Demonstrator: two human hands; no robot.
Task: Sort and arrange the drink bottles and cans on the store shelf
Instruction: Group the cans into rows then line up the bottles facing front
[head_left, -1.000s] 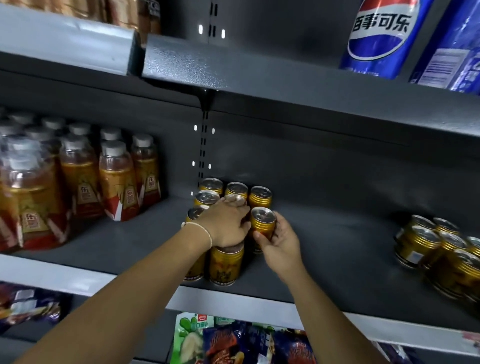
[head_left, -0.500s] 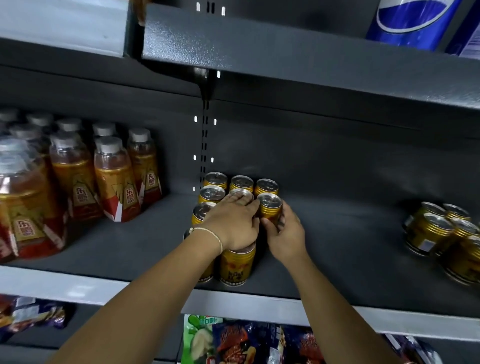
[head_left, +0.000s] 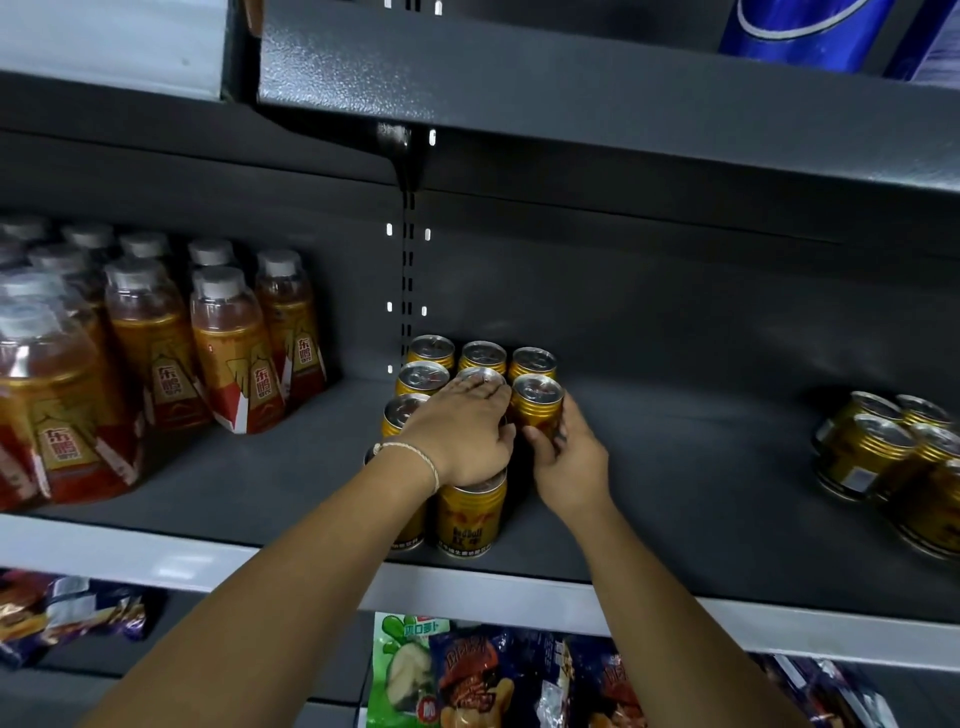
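Several gold cans stand in tight rows at the middle of the dark shelf. My right hand grips one gold can and holds it upright against the right side of the block, in the second row from the back. My left hand lies flat across the tops of the middle cans, fingers straight, with a string bracelet on its wrist. The front can stands just under my left palm.
A loose cluster of gold cans sits at the far right of the shelf. Orange drink bottles with grey caps fill the left bay. Blue bottles stand on the shelf above. Snack bags lie on the shelf below.
My right hand has pushed its can back and left until it stands against the block. My left hand has stayed on the can tops. The camera has tilted down and moved closer.
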